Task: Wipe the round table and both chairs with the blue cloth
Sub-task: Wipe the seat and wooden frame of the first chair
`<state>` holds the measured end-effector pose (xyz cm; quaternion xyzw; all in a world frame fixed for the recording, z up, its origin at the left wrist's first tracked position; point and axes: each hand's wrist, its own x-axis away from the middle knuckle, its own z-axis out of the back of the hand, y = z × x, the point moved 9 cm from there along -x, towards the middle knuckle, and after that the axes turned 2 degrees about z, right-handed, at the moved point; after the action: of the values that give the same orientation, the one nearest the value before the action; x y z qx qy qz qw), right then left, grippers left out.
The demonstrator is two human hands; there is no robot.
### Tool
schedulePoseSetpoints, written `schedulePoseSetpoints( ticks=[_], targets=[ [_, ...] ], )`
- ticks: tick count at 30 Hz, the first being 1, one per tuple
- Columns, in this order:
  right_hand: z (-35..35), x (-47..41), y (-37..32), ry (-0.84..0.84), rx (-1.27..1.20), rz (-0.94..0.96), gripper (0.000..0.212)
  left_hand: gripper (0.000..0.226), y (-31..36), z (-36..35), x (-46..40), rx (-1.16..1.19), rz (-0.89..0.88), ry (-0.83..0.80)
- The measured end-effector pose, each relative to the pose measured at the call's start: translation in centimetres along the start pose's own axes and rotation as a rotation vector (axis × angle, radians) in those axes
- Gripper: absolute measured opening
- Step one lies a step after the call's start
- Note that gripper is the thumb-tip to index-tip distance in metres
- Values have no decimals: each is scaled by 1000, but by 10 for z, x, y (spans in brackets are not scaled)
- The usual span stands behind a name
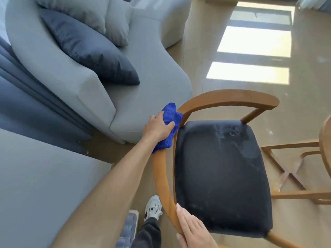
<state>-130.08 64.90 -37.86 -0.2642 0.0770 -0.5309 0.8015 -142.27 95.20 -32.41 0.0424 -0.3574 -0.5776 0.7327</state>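
Left grip (157,127) clutches blue cloth (170,120) under palm on chair (161,176) backrest; right grip (193,228) steadies rail, fingers flat.

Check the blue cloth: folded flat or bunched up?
Bunched up. The blue cloth sits crumpled under the left hand, pressed against the chair's wooden backrest rail.

Bright daylight from top right. Blown-out window patches glare on glossy floor (254,42). Soft shadows elsewhere. Wide-angle bending at frame edges. Slight softness overall; near forearm (111,190) mildly blurred.
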Motion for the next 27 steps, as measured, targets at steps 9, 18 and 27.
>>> schedulePoseSetpoints(
  ticks=[9, 18, 27],
  targets=[
    [1, 6, -3, 88, 211, -20, 54, 58, 2, -1, -5, -58, -35, 2],
    [8, 13, -8, 131, 214, -37, 55, 61, -38, -4, 87, 137, 18, 207],
    [14, 13, -7, 196, 160, -44, 53, 60, -35, -6, 105, 55, -15, 273]
  ],
)
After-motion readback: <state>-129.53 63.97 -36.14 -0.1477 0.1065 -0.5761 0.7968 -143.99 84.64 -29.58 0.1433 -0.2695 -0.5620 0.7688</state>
